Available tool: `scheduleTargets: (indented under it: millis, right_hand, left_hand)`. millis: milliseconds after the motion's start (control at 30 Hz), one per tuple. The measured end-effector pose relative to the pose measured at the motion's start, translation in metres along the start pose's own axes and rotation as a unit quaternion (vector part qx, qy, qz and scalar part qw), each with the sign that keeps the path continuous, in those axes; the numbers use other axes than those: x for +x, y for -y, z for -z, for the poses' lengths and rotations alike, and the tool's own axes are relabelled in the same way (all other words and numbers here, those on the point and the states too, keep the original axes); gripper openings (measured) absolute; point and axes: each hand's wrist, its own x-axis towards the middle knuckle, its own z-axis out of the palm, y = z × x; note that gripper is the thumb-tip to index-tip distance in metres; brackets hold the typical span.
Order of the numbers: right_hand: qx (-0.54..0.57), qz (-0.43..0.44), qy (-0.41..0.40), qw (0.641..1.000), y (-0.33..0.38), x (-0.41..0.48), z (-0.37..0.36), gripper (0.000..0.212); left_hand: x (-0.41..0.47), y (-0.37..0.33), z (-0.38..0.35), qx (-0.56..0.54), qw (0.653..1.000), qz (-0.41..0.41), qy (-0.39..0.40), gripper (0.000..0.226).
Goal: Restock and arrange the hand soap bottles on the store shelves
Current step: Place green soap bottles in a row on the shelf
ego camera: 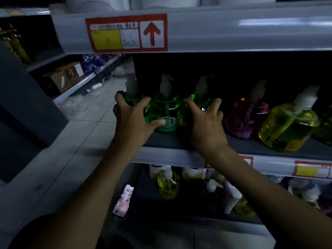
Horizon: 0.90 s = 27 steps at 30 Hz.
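Two grips cup green soap bottles at the left end of a dim store shelf.

Left of the left grip [133, 114] a pale tiled floor [93, 115] runs down the aisle. Above both grips a glossy grey rail carries a red-bordered price label [125, 33] with a yellow panel and a red arrow. The left grip's spread fingers curl over the left green bottle [132, 98], thumb touching the middle green bottle [166, 112] between the grips. The right grip [204, 121] wraps splayed fingers round the right green bottle [201, 101]. All three stand upright on the dark shelf [170, 139]: squat, rounded, clear plastic with green liquid and whitish pumps. Right of the right grip stand a pink bottle [248, 117], then a yellow bottle [289, 126], same shape. Below the left grip, a lit phone [124, 202] lies on the lower shelf.
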Motion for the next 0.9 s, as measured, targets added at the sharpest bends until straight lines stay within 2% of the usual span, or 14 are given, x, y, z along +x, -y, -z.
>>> scheduleTargets:
  millis: [200,333,400,467,500,567,733,800,900]
  right_hand:
    - [0.007,-0.005,0.024,1.0,-0.005,0.011,0.0,0.058]
    - [0.05,0.036,0.036,0.997,-0.009,-0.012,0.028,0.068]
    - [0.033,0.058,0.011,0.998,-0.019,-0.033,0.053,0.06]
    - [0.0,0.061,-0.01,0.998,-0.044,-0.054,0.08,0.039]
    - [-0.011,0.034,-0.008,0.999,-0.061,-0.062,0.092,0.031]
    - [-0.018,-0.047,0.006,0.999,-0.103,-0.075,0.116,0.036]
    - [-0.039,-0.19,-0.033,0.98,-0.205,-0.09,0.176,0.018]
    - [-0.026,-0.239,-0.036,0.97,-0.234,-0.089,0.192,0.025]
    - [0.019,-0.243,-0.018,0.97,-0.266,-0.077,0.2,0.027]
  left_hand:
    - [0.011,-0.006,-0.007,0.007,1.0,0.027,0.009,0.061]
    - [-0.003,-0.02,-0.007,0.05,0.997,0.046,0.027,0.063]
    - [-0.023,-0.042,-0.006,0.069,0.997,0.002,-0.026,0.061]
    - [-0.049,-0.073,-0.004,0.007,0.991,-0.111,-0.075,0.045]
    - [-0.061,-0.09,-0.006,-0.039,0.986,-0.152,-0.062,0.035]
    - [-0.081,-0.124,-0.016,-0.114,0.974,-0.193,0.008,0.023]
    - [-0.1,-0.212,-0.071,-0.233,0.939,-0.193,0.161,0.023]
    - [-0.104,-0.24,-0.094,-0.236,0.941,-0.188,0.152,0.023]
    - [-0.104,-0.257,-0.114,-0.245,0.96,-0.136,0.03,0.027]
